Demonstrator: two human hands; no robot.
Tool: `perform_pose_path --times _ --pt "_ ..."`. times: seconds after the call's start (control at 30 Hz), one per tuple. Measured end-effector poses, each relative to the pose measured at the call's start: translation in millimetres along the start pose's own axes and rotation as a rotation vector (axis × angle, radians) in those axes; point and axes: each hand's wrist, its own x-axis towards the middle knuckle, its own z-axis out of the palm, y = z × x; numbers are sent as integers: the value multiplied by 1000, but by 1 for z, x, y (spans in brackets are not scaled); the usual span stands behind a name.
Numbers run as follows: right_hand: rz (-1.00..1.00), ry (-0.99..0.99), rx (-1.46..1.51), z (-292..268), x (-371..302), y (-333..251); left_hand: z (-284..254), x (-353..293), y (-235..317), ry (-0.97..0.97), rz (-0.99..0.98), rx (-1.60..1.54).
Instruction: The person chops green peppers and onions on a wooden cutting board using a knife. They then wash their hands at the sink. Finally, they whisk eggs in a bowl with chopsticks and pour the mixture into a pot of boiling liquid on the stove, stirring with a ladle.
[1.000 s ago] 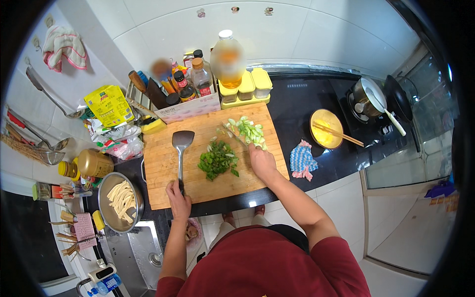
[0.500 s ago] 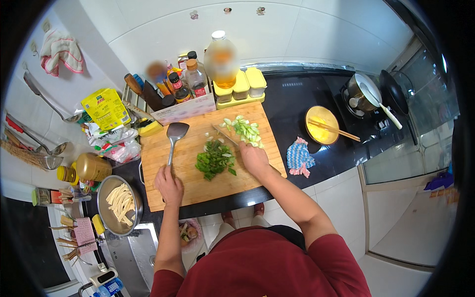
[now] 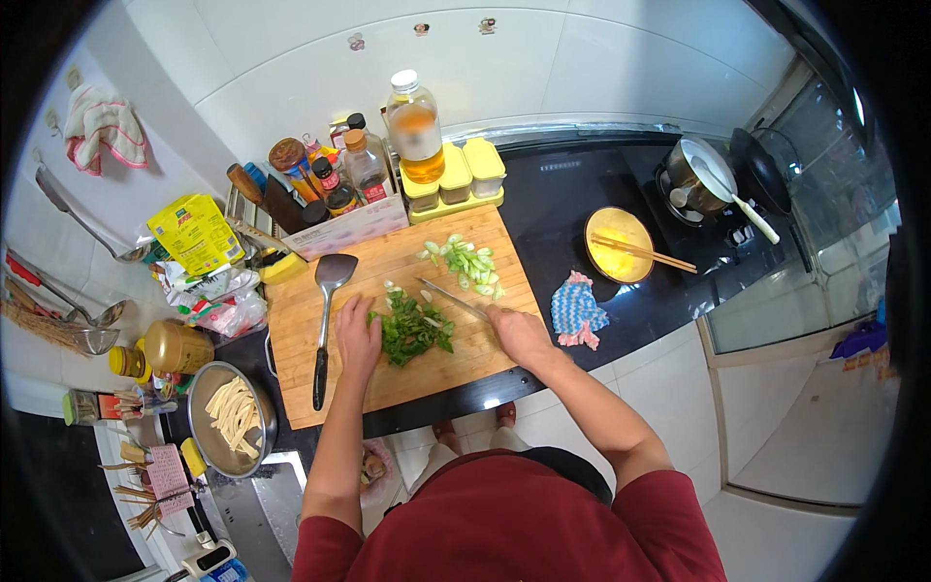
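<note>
On the wooden cutting board [image 3: 436, 383] lies a pile of chopped leafy greens [image 3: 409, 335], with a few white pieces at its upper edge. My right hand [image 3: 519, 336] is closed round the handle of a knife [image 3: 454, 299], whose blade points up and left between the greens and a pile of sliced scallions [image 3: 468, 264]. My left hand [image 3: 359, 339] rests at the left edge of the greens, fingers extended and holding nothing. Left of it, a spatula [image 3: 327, 315] with a dark blade and black handle end lies flat on the board.
Behind the board stand a box of bottles [image 3: 339, 228], an oil bottle [image 3: 415, 131] and yellow-lidded containers [image 3: 470, 175]. At right are a cloth [image 3: 579, 312], a bowl with yellow liquid [image 3: 621, 221] and chopsticks, and a pot [image 3: 700, 175]. A metal bowl of pale strips [image 3: 264, 388] stands left.
My left hand has let go of the spatula and moved right to the greens; the spatula now lies on the board. The knife has moved away from the scallions, down toward the greens.
</note>
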Motion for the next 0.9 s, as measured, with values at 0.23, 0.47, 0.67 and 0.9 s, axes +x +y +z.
perform_pose_path --times 0.23,0.47,0.67,0.9 --pt "78 29 -80 -13 -13 18 50 49 14 -145 -31 14" --pt "110 116 -69 -18 -37 30 64 51 33 -224 -4 10" --pt "197 70 -53 -8 -46 31 79 66 36 -205 69 -30" --pt "215 113 -18 2 -35 12 114 94 36 -166 268 67"
